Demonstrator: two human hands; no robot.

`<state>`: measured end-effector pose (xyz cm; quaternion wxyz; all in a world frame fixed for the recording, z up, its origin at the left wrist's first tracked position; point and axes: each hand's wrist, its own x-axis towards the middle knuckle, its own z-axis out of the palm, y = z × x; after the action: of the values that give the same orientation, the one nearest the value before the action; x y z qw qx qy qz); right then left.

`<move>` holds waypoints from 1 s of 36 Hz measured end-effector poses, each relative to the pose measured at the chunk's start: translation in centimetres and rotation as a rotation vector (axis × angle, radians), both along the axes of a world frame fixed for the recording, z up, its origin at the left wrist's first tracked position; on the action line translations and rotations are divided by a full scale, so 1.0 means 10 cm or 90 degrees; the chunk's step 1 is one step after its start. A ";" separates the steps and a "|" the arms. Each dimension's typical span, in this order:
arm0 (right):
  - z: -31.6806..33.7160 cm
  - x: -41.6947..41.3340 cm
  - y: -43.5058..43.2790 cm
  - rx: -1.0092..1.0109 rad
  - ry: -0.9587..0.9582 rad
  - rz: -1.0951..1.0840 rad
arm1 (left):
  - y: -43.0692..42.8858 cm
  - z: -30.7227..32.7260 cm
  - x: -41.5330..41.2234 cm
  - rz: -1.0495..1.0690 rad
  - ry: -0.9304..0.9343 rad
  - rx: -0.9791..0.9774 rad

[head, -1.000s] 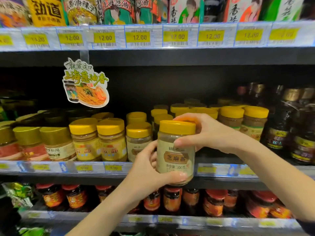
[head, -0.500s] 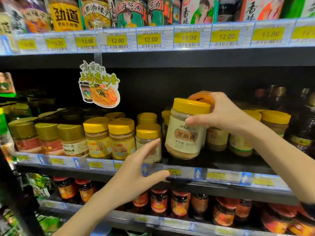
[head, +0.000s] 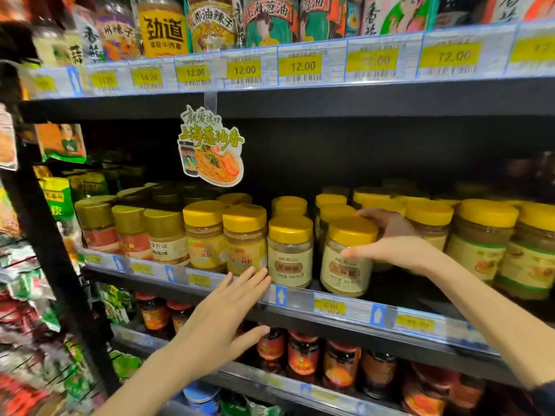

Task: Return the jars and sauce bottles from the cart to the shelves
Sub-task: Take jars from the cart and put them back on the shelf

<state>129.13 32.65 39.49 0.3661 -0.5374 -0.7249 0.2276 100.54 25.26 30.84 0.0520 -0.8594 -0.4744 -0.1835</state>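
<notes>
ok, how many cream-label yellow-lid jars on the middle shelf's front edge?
2: the left jar stands free, the right jar is gripped by the right hand. Similar lids behind; labels hidden.

We are seeing a noodle sign hanging above the left hand, yellow price tags running higher still, a blue arrow marker sitting just beyond its fingertips, and green packets lying far to its left.

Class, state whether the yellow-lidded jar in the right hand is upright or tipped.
Upright: the yellow-lidded clear plastic jar rests base-down on the black shelf.
</notes>
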 end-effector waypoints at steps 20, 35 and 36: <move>-0.06 -0.04 0.03 -0.029 -0.002 0.087 | 0.06 -0.08 -0.01 -0.007 -0.025 0.003; -0.09 -0.13 -0.07 -0.027 -0.059 0.074 | 0.06 -0.04 -0.06 -0.024 0.023 -0.006; -0.09 -0.13 -0.09 -0.027 -0.066 0.068 | 0.07 -0.03 -0.07 -0.032 0.029 -0.010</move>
<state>127.78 31.75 38.57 0.3039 -0.5165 -0.7657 0.2337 99.79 25.92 30.56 0.0511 -0.8753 -0.4530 -0.1613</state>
